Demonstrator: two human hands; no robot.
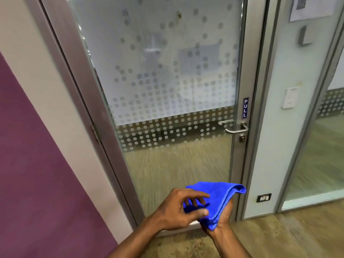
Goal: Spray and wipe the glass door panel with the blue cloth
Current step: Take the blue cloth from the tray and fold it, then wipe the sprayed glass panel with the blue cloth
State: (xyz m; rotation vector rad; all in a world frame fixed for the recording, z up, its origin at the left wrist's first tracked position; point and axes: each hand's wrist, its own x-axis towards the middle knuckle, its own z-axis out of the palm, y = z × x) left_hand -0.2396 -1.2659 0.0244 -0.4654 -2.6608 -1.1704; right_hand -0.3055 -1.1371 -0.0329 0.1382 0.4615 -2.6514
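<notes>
The glass door panel (167, 75) fills the middle of the head view, frosted with a dot pattern above and clear below. In front of its lower part a folded blue cloth (219, 198) lies across my right hand (224, 216), which cups it from underneath; most of that hand is hidden by the cloth. My left hand (178, 209) is over the cloth's near side, its fingers and thumb curled and pinching a fold. No spray bottle is in view.
The door's metal frame carries a lever handle (235, 128) and a "PULL" sign (245, 108) on the right. A purple and white wall (37, 146) stands to the left. A second glass panel (316, 146), a wall switch (289, 98) and a floor socket (263, 197) are to the right.
</notes>
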